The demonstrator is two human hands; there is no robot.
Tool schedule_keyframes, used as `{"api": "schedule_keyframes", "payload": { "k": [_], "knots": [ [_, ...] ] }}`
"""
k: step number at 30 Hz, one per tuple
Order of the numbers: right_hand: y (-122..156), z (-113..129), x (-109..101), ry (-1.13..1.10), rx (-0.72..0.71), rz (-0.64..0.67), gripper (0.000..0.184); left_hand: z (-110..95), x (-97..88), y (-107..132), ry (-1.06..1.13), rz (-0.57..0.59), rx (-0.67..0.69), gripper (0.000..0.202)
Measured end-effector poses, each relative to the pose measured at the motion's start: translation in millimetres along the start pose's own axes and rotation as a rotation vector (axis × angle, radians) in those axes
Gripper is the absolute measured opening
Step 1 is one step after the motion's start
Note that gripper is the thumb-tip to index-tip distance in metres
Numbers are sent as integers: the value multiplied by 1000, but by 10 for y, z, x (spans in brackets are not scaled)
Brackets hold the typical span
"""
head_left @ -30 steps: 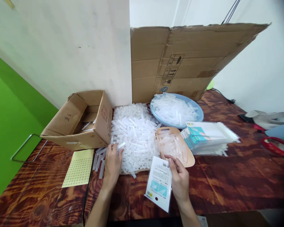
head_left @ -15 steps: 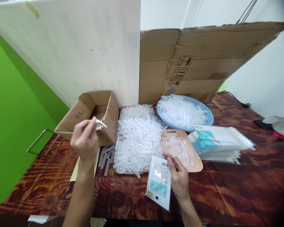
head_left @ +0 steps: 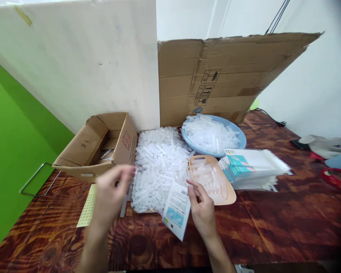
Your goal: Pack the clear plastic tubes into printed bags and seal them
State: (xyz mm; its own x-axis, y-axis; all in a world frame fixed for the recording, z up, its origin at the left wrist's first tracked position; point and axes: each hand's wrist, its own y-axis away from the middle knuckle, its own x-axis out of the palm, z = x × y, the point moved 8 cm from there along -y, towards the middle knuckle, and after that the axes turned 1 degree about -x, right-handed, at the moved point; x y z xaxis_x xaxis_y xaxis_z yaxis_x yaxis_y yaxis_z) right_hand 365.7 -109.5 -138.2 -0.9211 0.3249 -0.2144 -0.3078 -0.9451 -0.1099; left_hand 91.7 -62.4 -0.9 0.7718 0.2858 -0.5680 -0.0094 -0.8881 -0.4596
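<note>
My right hand [head_left: 203,208] pinches the upper right edge of a clear plastic packet with a printed card [head_left: 176,210]. The packet hangs tilted over the near edge of a heap of translucent plastic tubes [head_left: 159,170]. My left hand [head_left: 113,189] is curled and smeared by motion, in front of the cardboard box [head_left: 82,146] and left of the heap. Whether anything is between its fingertips cannot be made out. White strips [head_left: 106,154] lie inside the box. Beside my right hand is a peach tray [head_left: 231,196] of clear plastic pieces.
A blue basin [head_left: 242,138] heaped with translucent pieces stands behind the tray. Stacked printed packets [head_left: 252,167] lie to its right. A yellow sticker sheet [head_left: 86,208] lies below the box. A large cardboard sheet [head_left: 230,72] leans at the back.
My left hand has moved right and down, away from the box opening; the white strip in its fingers no longer shows. The packet has tilted more, and the view has shifted.
</note>
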Motion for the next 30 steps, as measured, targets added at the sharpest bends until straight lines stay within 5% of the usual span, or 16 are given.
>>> {"api": "schedule_keyframes", "payload": {
  "k": [3,5,8,11,14,18,24,30],
  "knots": [
    [19,161,126,-38,-33,12,39,-163,778,653,107,369,79,39],
    [86,287,329,-124,-80,168,43,-103,1002,864,154,350,43,63],
    [228,437,603,-223,-156,411,44,146,935,897,222,77,-74,45],
    [195,431,628,-267,-152,366,36,401,720,860,265,-118,-193,16],
    [42,404,560,-281,-163,259,36,501,621,802,323,-95,-226,14],
    [-98,436,546,-285,-220,302,21,414,674,721,340,50,-86,13],
    [-137,366,381,-250,-264,174,7,343,646,692,223,-115,113,27],
    [-118,273,241,-172,-347,93,13,317,738,746,381,-76,258,34]
  ]
}}
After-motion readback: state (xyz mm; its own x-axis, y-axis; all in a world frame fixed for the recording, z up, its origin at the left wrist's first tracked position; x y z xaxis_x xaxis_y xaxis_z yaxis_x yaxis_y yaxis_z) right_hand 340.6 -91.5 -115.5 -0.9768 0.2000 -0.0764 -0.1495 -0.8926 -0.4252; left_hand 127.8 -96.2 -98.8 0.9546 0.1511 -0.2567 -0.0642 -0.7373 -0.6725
